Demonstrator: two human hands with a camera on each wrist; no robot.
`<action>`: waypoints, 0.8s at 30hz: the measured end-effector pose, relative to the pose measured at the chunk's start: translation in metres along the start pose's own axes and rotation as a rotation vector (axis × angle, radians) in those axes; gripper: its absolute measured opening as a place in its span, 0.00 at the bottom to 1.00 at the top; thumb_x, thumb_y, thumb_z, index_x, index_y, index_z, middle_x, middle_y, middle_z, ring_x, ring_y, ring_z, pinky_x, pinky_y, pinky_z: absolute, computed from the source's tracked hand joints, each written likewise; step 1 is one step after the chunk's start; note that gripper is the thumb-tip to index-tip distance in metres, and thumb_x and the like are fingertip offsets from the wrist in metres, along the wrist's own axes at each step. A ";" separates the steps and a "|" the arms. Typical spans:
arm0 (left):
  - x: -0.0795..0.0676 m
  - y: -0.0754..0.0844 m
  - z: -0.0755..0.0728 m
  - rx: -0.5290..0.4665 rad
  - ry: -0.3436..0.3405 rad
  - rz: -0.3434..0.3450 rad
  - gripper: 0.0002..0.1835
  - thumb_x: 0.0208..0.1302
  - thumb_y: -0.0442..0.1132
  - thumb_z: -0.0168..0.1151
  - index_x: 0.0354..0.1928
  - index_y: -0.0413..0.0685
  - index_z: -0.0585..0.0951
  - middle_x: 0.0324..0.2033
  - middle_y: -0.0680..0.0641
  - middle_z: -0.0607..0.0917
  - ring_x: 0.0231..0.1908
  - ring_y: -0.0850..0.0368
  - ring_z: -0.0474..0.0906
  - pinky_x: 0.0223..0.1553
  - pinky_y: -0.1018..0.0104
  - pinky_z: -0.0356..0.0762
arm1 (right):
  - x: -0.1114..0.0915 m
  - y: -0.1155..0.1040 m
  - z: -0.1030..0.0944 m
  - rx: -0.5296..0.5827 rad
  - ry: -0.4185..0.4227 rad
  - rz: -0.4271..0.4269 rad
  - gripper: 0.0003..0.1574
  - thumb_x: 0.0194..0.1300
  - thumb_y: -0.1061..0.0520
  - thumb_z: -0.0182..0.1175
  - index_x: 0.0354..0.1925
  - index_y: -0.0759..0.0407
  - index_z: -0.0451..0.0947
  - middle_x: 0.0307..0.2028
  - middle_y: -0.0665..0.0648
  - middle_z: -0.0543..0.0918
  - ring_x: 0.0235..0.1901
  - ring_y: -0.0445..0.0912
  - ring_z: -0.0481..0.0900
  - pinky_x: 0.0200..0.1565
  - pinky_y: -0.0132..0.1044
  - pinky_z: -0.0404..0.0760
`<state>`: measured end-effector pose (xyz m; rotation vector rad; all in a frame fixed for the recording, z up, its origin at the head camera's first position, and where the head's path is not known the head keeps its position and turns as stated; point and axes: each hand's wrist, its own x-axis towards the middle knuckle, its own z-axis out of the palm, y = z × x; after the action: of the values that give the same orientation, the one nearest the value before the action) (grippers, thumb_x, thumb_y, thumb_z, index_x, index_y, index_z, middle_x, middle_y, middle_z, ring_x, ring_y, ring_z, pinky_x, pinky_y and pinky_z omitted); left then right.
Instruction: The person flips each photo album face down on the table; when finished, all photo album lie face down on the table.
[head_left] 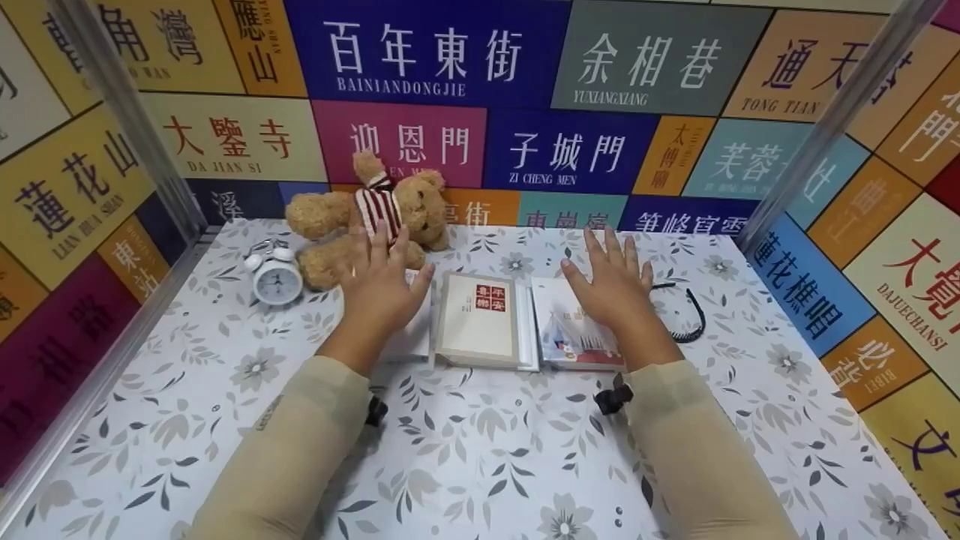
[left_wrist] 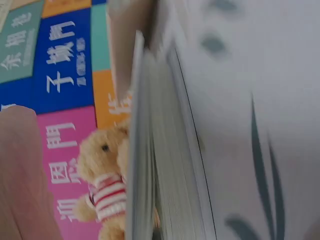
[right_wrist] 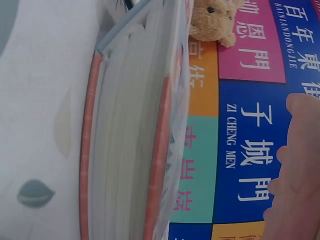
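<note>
In the head view, three books lie side by side on the table. My left hand (head_left: 386, 289) is held with its fingers spread over the left book (head_left: 418, 334), covering much of it. On the other side, my right hand (head_left: 615, 289) spreads its fingers over the right book (head_left: 566, 326), which has a picture on its cover. Between them is the cream middle book (head_left: 480, 322) with a red square of characters. The left wrist view shows a gap between the hand and a book's page edges (left_wrist: 167, 150). A similar gap appears in the right wrist view, beside a red-edged book (right_wrist: 160, 150).
A teddy bear (head_left: 379, 214) in a striped shirt lies behind the left hand, with a white alarm clock (head_left: 277, 283) beside it. Right of the right hand is a black band (head_left: 694, 322). Sign-patterned walls (head_left: 427, 52) surround the floral-covered table (head_left: 480, 450).
</note>
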<state>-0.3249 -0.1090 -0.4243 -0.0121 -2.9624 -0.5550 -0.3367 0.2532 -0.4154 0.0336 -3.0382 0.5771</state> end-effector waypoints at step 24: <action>-0.042 0.124 0.066 -0.869 -0.199 0.054 0.41 0.80 0.52 0.56 0.87 0.51 0.54 0.85 0.40 0.59 0.85 0.41 0.54 0.86 0.45 0.53 | -0.030 0.061 -0.017 0.537 -0.157 0.032 0.50 0.82 0.24 0.31 0.87 0.49 0.52 0.84 0.63 0.60 0.83 0.65 0.58 0.80 0.65 0.65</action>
<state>-0.2873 0.0307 -0.4457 -0.2370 -2.6124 -1.8491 -0.3074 0.3171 -0.4234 0.0512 -2.9261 1.4329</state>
